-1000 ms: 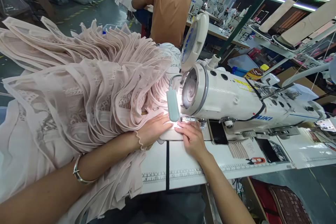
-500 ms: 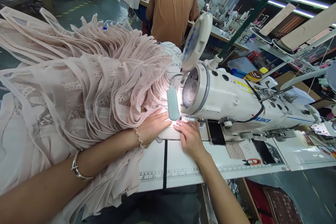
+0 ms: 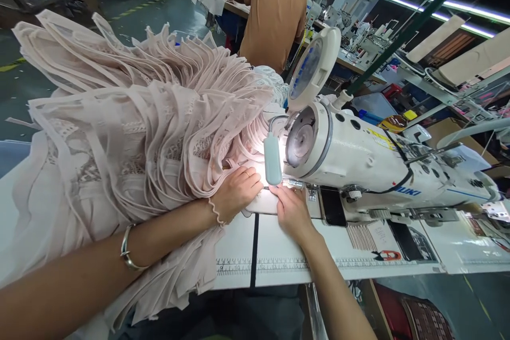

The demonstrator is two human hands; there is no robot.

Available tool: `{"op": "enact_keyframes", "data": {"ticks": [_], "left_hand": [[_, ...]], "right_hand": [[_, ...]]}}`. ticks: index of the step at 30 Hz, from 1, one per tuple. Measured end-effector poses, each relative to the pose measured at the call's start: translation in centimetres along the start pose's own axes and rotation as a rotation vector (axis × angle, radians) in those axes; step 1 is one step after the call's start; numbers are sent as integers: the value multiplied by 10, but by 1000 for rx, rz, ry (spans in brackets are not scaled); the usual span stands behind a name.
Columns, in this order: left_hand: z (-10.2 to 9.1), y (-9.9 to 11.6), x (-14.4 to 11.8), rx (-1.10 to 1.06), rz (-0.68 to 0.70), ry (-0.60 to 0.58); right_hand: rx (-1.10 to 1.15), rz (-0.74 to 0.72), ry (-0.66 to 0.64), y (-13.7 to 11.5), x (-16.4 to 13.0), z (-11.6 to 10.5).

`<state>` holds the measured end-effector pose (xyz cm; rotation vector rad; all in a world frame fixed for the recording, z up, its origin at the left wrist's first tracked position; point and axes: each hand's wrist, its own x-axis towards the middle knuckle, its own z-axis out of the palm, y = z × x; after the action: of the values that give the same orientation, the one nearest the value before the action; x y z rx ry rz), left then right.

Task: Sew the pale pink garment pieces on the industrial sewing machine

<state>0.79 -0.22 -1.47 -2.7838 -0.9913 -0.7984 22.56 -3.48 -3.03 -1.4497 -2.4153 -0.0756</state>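
The left hand (image 3: 236,194) hides whatever lies beneath its curled fingers (image 3: 252,181).

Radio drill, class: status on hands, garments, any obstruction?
Left hand curled, grip unclear. Right hand beside sewing machine, grip unclear. Pink garments heaped left of sewing machine. Lamp partly blocks view near right hand.

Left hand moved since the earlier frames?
Yes, slightly: judged against the pale green lamp, the left hand has shifted toward the picture's left.

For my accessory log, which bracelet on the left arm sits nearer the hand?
The pale wavy band, just behind the left hand; the other, a silver bangle, sits farther up the forearm.
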Motion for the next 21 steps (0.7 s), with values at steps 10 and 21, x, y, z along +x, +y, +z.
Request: {"op": "enact_keyframes", "data": {"ticks": [10,21], "left_hand": [[1,1,0,142,127,15],[3,21,0,207,-209,-226]], "right_hand": [[-60,-57,-40,2,2,1],[-110,40,34,9,9,8]]}}
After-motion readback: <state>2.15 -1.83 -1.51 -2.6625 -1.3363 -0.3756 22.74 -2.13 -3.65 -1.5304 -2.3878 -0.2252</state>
